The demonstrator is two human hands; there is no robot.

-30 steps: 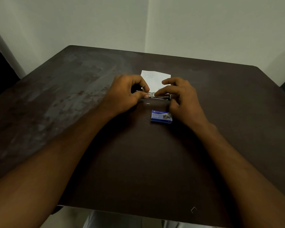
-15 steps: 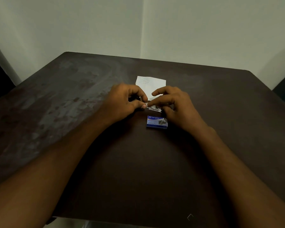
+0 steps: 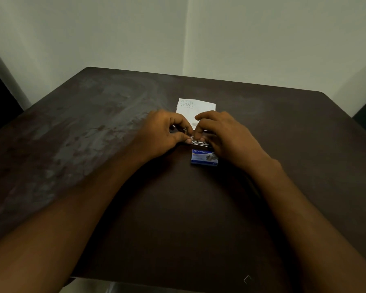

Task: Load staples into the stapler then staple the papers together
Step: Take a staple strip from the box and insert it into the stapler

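Note:
A small metal stapler lies on the dark table between my two hands, mostly hidden by fingers. My left hand grips its left end with curled fingers and thumb. My right hand pinches the stapler's top near the middle, fingertips meeting those of the left hand. A blue staple box lies just in front of the stapler, touching my right hand's heel. The white papers lie flat behind the hands, their near edge covered by the fingers.
The table's far edge meets pale walls with a corner behind the papers. A single loose staple lies near the table's front edge at the right. Dark gaps show beyond the table's left and right sides.
My right hand's fingers have slid left along the stapler toward my left hand. The view has tilted, so everything sits lower in frame. Box and papers have not moved on the table.

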